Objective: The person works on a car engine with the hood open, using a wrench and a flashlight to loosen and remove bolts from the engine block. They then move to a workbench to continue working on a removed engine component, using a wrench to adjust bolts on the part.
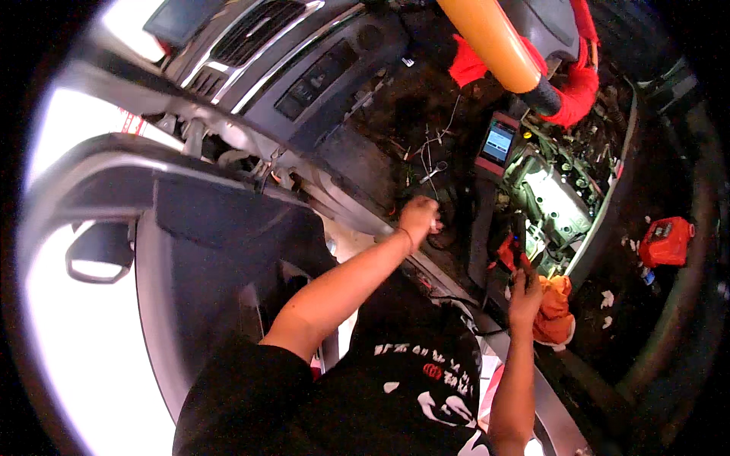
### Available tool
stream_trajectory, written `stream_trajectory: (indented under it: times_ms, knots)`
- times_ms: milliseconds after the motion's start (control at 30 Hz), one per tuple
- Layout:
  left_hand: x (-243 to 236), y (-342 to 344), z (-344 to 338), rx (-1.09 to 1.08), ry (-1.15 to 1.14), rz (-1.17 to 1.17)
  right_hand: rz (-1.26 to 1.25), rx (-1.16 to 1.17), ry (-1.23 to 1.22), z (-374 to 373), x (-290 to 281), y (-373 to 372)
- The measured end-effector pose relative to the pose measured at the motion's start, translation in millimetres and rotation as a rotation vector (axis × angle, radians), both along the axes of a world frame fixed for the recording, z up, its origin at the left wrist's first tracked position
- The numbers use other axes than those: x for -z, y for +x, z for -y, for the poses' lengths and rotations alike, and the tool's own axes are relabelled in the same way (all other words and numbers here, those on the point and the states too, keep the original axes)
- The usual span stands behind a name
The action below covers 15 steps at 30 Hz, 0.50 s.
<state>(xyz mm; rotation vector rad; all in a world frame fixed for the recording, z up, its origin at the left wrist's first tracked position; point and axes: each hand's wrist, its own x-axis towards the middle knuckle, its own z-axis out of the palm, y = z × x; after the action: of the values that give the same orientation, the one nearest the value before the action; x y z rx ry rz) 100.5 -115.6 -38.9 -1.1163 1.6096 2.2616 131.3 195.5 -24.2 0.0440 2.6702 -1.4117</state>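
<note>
Tool, dark and slim, just ahead of the right hand, whose fingers seem closed on its near end; its long axis points away from the person, beside the lit engine; left hand, farther off, curled, grip unclear; dark ridge between the hands; orange cloth beside the right wrist; phone beyond.

The orange cylindrical bar is being cut off by the top edge. The palm of the bare left hand is being hidden. The slim dark object at the bare right hand is being obscured by shadow (its kind being left unclear). Details on the red-framed rectangular device are being rendered illegibly small.
</note>
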Motion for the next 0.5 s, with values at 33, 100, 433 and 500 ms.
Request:
stream_trajectory:
  times_ms: [33,100,433,500]
  knots:
    - [22.6,-7.3,22.4,-0.032,-0.004,0.057,-0.063,-0.049,0.084,4.1,16.8,-4.5]
    - [57.2,-34.6,67.6,0.017,-0.099,0.121,-0.055,-0.032,0.096,12.3,39.6,-2.8]
    - [243.5,-243.6,214.6,0.912,-1.508,0.477,-0.108,0.401,0.114,-40.1,68.3,31.5]
    - [297.9,-260.1,230.8,1.102,-1.645,0.615,-0.044,0.387,0.186,-47.1,81.0,31.8]
